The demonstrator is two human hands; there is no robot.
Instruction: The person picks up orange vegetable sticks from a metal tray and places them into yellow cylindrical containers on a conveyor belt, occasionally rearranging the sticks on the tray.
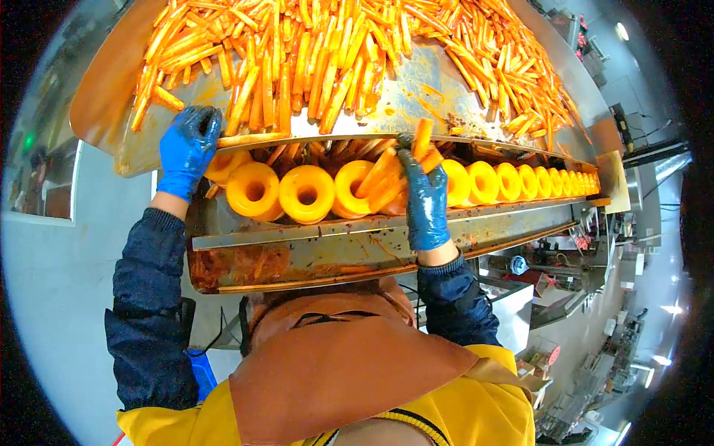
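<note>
My left hand [190,149], in a blue glove wet with dark oil, is at the left of the metal tray's front edge. Its fingers are curled closed at the end of one orange food stick [256,139] lying along that edge. My right hand [425,197], also gloved in blue, is closed around a small bunch of orange food sticks [383,182] above the row of yellow rings. One more stick stands up by its fingertips. Beneath and between both hands runs the row of thick yellow rings [307,195], partly covered by the right hand and its bunch.
Piles of oily orange sticks [320,59] lie on the sloping metal tray [416,82] beyond the hands. A metal trough [312,256] with brown stains runs along the near side. A brown apron [342,379] covers my front. Machinery [573,267] stands at the right.
</note>
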